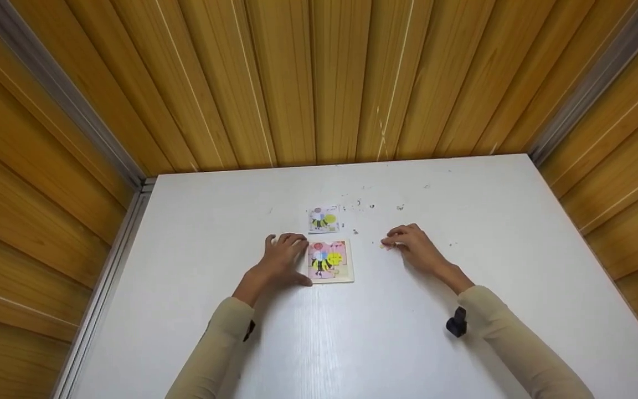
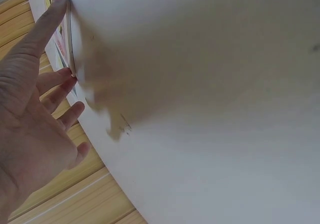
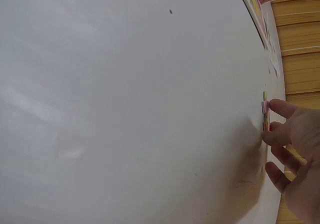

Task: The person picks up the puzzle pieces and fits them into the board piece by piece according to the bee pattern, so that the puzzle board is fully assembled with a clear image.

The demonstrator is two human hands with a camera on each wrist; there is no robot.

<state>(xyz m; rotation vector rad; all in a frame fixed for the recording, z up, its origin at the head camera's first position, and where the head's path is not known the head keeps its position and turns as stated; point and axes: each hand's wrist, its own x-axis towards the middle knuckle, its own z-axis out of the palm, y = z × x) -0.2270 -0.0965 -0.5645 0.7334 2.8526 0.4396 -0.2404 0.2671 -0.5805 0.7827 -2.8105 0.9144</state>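
Observation:
A square jigsaw puzzle board (image 1: pixel 330 261) with a bee picture lies on the white table. Pale bare wood shows at its lower right. My left hand (image 1: pixel 283 259) holds the board by its left side, thumb at the near corner and index finger at the far one; the left wrist view shows the thumb (image 2: pixel 47 21) against the board's edge. To the right of the board, my right hand (image 1: pixel 416 249) pinches a small puzzle piece (image 3: pixel 265 115) just over the tabletop. The piece appears edge-on in the right wrist view, its picture mostly hidden.
Just beyond the board lies a card (image 1: pixel 323 219) printed with the same bee. Dark specks and scuffs (image 1: pixel 359 203) mark the white table (image 1: pixel 214 221) around it. Wood-patterned panels (image 1: pixel 335 83) stand along the far edge and both sides.

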